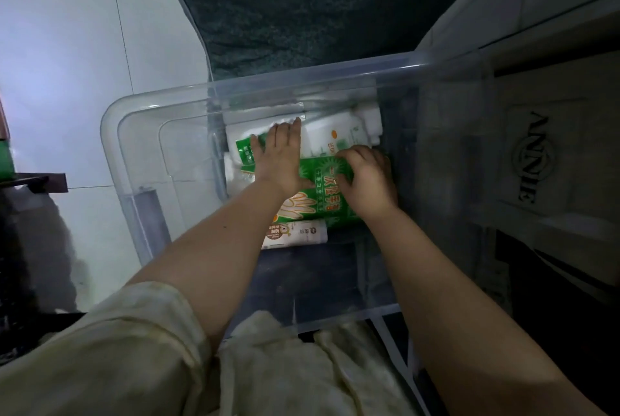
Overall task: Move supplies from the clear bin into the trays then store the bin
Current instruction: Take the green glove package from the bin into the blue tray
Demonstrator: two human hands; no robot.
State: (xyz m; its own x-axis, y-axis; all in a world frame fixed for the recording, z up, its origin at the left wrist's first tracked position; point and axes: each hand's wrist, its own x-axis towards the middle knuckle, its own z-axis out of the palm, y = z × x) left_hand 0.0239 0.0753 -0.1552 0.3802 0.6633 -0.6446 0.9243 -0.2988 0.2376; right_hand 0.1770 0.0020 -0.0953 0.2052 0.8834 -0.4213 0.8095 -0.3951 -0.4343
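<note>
Since we're both hands deep in the clear bin right now, the main risk is honestly just the slippery plastic packaging: if we lift the green glove pack by a pinch of wrapper, it could slide out or drag the white packs underneath and dump them back in a mess. The little white bottle lying on its side just below the green pack could also roll around if the pile shifts. And it's dim in here, so we could easily miss something at the bottom. Grip-wise: our left hand is flat and spread, fingers straight, pressing on the green and white packs near the far wall, not gripping anything. Our right hand is curled with fingertips digging into the top edge of the green pack, looks like it's starting a grab, but we can't tell if it's really got hold. No trays in sight, everything's in the bin.
</note>
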